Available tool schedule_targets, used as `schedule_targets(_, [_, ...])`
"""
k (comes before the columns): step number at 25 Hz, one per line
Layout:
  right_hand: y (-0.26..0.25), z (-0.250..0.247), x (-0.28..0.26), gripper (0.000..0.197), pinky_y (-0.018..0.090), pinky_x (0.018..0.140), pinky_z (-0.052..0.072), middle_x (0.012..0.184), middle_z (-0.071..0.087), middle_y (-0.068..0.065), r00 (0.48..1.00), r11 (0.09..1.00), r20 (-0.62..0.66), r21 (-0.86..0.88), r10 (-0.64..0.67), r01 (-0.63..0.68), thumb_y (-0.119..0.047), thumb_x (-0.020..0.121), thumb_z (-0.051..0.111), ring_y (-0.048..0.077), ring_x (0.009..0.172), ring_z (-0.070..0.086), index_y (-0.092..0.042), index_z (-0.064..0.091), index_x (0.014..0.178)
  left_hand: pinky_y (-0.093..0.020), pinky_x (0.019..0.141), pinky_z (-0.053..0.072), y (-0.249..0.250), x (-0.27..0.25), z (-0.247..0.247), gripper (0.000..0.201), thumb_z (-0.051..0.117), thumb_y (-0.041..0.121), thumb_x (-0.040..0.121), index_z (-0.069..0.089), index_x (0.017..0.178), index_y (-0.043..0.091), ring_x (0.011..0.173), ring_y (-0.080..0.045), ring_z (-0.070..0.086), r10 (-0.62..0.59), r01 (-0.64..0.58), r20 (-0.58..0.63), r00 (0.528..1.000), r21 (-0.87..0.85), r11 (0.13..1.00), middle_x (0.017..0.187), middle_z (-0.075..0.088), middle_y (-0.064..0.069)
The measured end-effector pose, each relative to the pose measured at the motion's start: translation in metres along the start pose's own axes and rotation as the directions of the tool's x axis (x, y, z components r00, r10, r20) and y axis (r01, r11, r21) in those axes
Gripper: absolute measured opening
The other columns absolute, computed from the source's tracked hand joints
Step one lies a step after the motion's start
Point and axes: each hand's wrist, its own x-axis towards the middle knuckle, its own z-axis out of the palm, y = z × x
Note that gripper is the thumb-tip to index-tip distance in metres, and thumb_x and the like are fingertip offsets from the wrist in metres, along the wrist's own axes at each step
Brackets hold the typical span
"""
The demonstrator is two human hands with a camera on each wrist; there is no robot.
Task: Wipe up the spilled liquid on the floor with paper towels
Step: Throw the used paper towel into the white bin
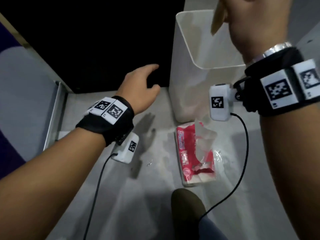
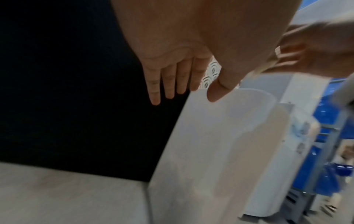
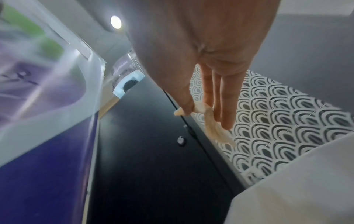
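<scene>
Right hand (image 1: pixel 249 19) pinching damp, crumpled beige paper towel (image 1: pixel 217 19) above white plastic bin (image 1: pixel 199 54); left hand (image 1: pixel 142 87) relaxed, empty. Off-centre release risks missing, dripping floorward.

A crumpled, yellowish paper towel (image 3: pixel 209 122) hangs limp, pinched between thumb and fingers above the white bin. A red pack of paper towels (image 1: pixel 195 156) lies flat on the grey floor (image 1: pixel 121 196), torn open, with small wet glints (image 1: pixel 149 162) just left of it.
</scene>
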Motion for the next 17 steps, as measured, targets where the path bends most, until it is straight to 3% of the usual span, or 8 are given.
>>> schedule_targets(2, [0.008, -0.006, 0.003, 0.02, 0.019, 0.076, 0.055, 0.08, 0.068, -0.012, 0.998, 0.999, 0.057, -0.035, 0.038, -0.036, -0.044, 0.085, 0.065, -0.003, 0.073, 0.066, -0.025, 0.073, 0.088, -0.023, 0.117, 0.023, 0.028, 0.007, 0.006, 0.063, 0.056, 0.027, 0.093, 0.034, 0.152, 0.021, 0.144, -0.011, 0.031, 0.097, -0.098, -0.039, 0.995, -0.037, 0.994, 0.156, 0.036, 0.0])
schedule_targets(4, [0.023, -0.01, 0.0, 0.037, 0.016, 0.085, 0.054, 0.096, 0.069, -0.017, 0.993, 0.992, 0.108, -0.126, 0.041, -0.027, -0.05, 0.086, 0.068, -0.006, 0.086, 0.066, -0.03, 0.072, 0.116, -0.018, 0.116, 0.014, 0.05, 0.011, 0.014, 0.066, 0.052, 0.034, 0.097, 0.023, 0.156, 0.023, 0.149, -0.009, 0.017, 0.164, -0.166, -0.032, 0.986, -0.052, 0.985, 0.162, 0.022, -0.001])
schedule_targets(5, [0.027, -0.011, -0.003, 0.04, 0.017, 0.085, 0.054, 0.098, 0.07, -0.016, 0.992, 0.991, 0.12, -0.134, 0.038, -0.021, -0.051, 0.087, 0.067, -0.006, 0.088, 0.067, -0.029, 0.072, 0.119, -0.016, 0.114, 0.011, 0.057, 0.012, 0.019, 0.065, 0.05, 0.038, 0.099, 0.022, 0.156, 0.025, 0.149, -0.009, 0.013, 0.191, -0.191, -0.013, 0.982, -0.054, 0.98, 0.164, 0.017, -0.001])
schedule_targets(7, [0.03, -0.014, -0.014, 0.037, 0.012, 0.079, 0.053, 0.095, 0.071, -0.015, 0.995, 0.995, 0.097, -0.094, -0.025, 0.034, -0.049, 0.088, 0.065, -0.005, 0.084, 0.067, -0.024, 0.076, 0.112, -0.015, 0.111, 0.01, 0.064, 0.013, 0.029, 0.065, 0.048, 0.046, 0.099, 0.023, 0.155, 0.026, 0.149, -0.009, 0.013, 0.215, -0.213, 0.039, 0.976, -0.053, 0.976, 0.165, 0.012, 0.0])
schedule_targets(9, [0.037, -0.021, -0.032, 0.032, 0.011, 0.074, 0.049, 0.09, 0.072, -0.012, 0.987, 0.984, -0.005, -0.069, -0.162, 0.161, -0.045, 0.091, 0.064, -0.002, 0.08, 0.067, -0.019, 0.078, 0.104, -0.016, 0.11, 0.012, 0.066, 0.013, 0.038, 0.066, 0.047, 0.052, 0.098, 0.024, 0.155, 0.027, 0.149, -0.011, 0.014, 0.218, -0.215, 0.083, 0.973, -0.034, 0.976, 0.165, 0.006, 0.002])
schedule_targets(12, [0.039, -0.029, -0.075, 0.024, 0.017, 0.067, 0.046, 0.077, 0.068, -0.007, 0.922, 0.929, -0.118, -0.069, -0.368, 0.362, -0.033, 0.096, 0.067, 0.005, 0.067, 0.061, -0.012, 0.078, 0.089, -0.016, 0.109, 0.017, 0.062, 0.011, 0.048, 0.065, 0.046, 0.042, 0.101, 0.018, 0.157, 0.024, 0.149, -0.011, 0.017, 0.249, -0.247, 0.044, 0.968, -0.036, 0.968, 0.166, 0.001, 0.0])
schedule_targets(14, [0.051, -0.03, -0.113, 0.026, 0.023, 0.06, 0.045, 0.066, 0.064, -0.001, 0.939, 0.938, -0.03, -0.053, -0.344, 0.342, -0.031, 0.096, 0.069, 0.011, 0.058, 0.054, -0.011, 0.074, 0.08, -0.012, 0.108, 0.017, 0.059, 0.005, 0.057, 0.069, 0.046, 0.033, 0.102, 0.007, 0.158, 0.023, 0.148, -0.009, 0.015, 0.247, -0.247, 0.0, 0.969, -0.079, 0.966, 0.166, 0.003, -0.001])
schedule_targets(17, [0.087, -0.022, -0.168, 0.034, 0.036, 0.061, 0.047, 0.071, 0.056, -0.007, 0.976, 0.977, 0.207, -0.183, -0.069, 0.108, -0.053, 0.09, 0.067, 0.012, 0.065, 0.053, -0.02, 0.067, 0.086, -0.007, 0.109, 0.013, 0.048, -0.015, 0.08, 0.08, 0.05, 0.028, 0.099, -0.004, 0.158, 0.019, 0.149, -0.009, 0.014, 0.173, -0.174, -0.019, 0.985, -0.177, 0.969, 0.166, 0.005, 0.001])
